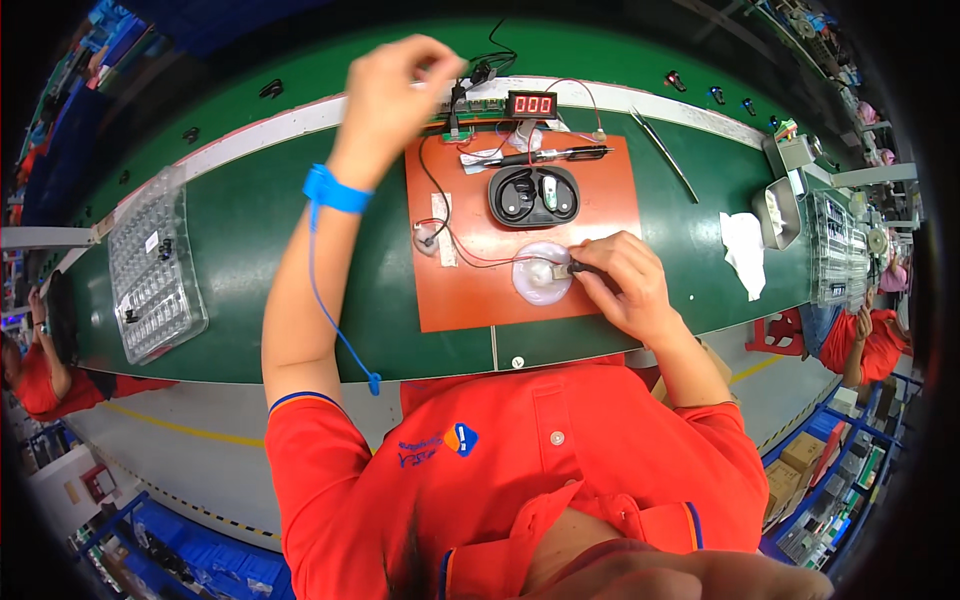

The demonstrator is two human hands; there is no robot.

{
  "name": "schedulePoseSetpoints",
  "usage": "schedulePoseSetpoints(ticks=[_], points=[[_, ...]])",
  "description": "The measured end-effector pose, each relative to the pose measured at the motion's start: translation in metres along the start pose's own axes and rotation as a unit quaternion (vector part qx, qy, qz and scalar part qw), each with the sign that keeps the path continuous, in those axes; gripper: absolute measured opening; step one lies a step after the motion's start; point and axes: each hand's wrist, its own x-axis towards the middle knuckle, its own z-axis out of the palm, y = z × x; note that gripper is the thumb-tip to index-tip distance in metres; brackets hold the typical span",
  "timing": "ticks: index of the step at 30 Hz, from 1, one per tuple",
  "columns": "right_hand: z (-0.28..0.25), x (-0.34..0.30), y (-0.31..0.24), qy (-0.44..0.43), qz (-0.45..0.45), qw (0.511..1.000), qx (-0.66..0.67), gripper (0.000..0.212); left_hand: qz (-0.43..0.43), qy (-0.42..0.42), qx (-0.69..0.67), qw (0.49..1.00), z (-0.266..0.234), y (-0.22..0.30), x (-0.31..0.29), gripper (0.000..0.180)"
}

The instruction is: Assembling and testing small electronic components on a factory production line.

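Orange mat point(473, 220), green table point(235, 270), black case point(534, 200), blue wristband point(336, 192), red shirt point(590, 450)

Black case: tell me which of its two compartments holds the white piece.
The right compartment of the black case: a white piece shows in it, whereas the left compartment looks mostly black.

Electronics assembly workshop: long green worktop point(240, 250) carried black rectangular digital meter point(533, 105), clear plastic compartment tray point(150, 280); red-shirted co-workers point(878, 347) flanked it.
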Motion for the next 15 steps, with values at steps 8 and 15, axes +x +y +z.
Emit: schedulePoseSetpoints(ticks=[8,15], points=[[-0.009,0.016,0.008,-0.061,-0.029,0.998,-0.014,0.025,-0.057,0.154,0.3,0.94,-0.079,-0.159,-0.011,0.027],[-0.049,0.111,0.139,0.085,0.164,0.98,-0.08,0.021,-0.045,0.064,0.251,0.965,-0.073,-0.171,-0.015,0.031]])
